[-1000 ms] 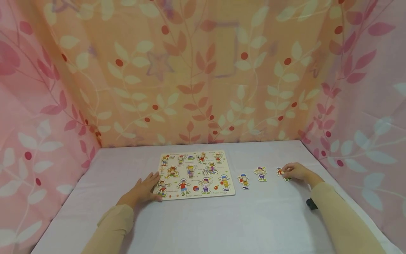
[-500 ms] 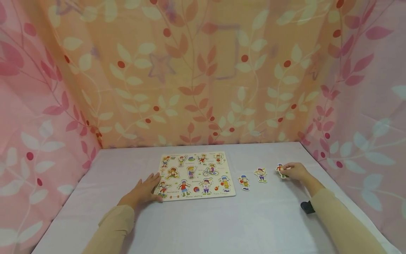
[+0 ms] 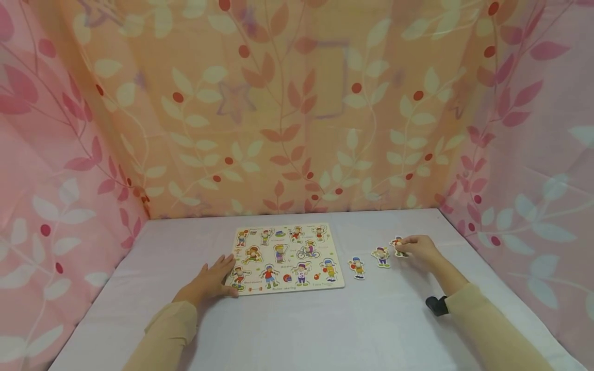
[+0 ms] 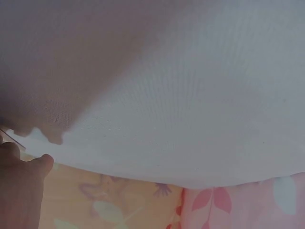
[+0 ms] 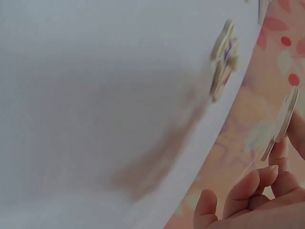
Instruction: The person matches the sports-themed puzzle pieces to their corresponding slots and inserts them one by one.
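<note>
A wooden puzzle board [image 3: 260, 265] printed with children playing sports lies on the table. My left hand [image 3: 211, 278] rests at its left edge, fingers extended along the rim and thumb at the near corner. To the right of the board, my right hand [image 3: 419, 248] pinches a puzzle piece [image 3: 398, 247] of a child in red between thumb and fingertips. The right wrist view shows this puzzle piece [image 5: 284, 121] edge-on, raised above the cloth. Two other pieces lie flat: a child with a blue cap [image 3: 357, 268] and one with a purple cap [image 3: 382, 257].
White cloth [image 3: 297, 330] covers the table. A patterned orange curtain [image 3: 297, 129] stands along the back edge, with pink curtains [image 3: 524, 154] at both sides. A black object [image 3: 436, 305] sits at my right sleeve cuff.
My right hand has lifted the puzzle piece and carried it left, close beside the purple-cap piece. The left hand stays at the board's edge.
</note>
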The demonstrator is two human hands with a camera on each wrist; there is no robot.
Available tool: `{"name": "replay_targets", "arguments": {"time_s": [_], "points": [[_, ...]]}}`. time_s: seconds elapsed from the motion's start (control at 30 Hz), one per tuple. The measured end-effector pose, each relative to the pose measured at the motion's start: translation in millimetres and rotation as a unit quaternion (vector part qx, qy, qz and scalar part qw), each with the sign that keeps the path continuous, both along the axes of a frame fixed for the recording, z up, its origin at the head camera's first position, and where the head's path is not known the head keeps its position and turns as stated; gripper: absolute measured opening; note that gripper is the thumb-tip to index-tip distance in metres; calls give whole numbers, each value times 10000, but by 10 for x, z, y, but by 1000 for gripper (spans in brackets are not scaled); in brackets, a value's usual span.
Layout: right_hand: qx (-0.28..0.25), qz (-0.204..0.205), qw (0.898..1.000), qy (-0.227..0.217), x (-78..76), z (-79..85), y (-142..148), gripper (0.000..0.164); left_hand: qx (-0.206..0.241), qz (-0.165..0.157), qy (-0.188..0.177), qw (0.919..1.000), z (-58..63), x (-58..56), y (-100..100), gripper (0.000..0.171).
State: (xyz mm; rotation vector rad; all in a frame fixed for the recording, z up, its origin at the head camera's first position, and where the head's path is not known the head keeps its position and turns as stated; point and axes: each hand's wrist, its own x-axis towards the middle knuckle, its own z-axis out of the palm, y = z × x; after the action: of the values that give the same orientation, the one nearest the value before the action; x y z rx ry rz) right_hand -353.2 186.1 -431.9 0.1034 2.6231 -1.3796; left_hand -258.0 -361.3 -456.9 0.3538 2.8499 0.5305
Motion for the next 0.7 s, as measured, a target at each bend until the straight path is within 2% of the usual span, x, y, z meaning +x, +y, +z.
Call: {"name": "replay_targets", "arguments": {"time_s": [0.37, 0.7], "points": [[-360, -97, 9993, -12, 113, 116, -432, 27, -5, 118, -77, 9999, -27, -8, -2, 106], [-317, -139, 9993, -108, 144, 107, -744, 27, 70, 70, -28, 9999, -53, -26, -24, 107]]}}
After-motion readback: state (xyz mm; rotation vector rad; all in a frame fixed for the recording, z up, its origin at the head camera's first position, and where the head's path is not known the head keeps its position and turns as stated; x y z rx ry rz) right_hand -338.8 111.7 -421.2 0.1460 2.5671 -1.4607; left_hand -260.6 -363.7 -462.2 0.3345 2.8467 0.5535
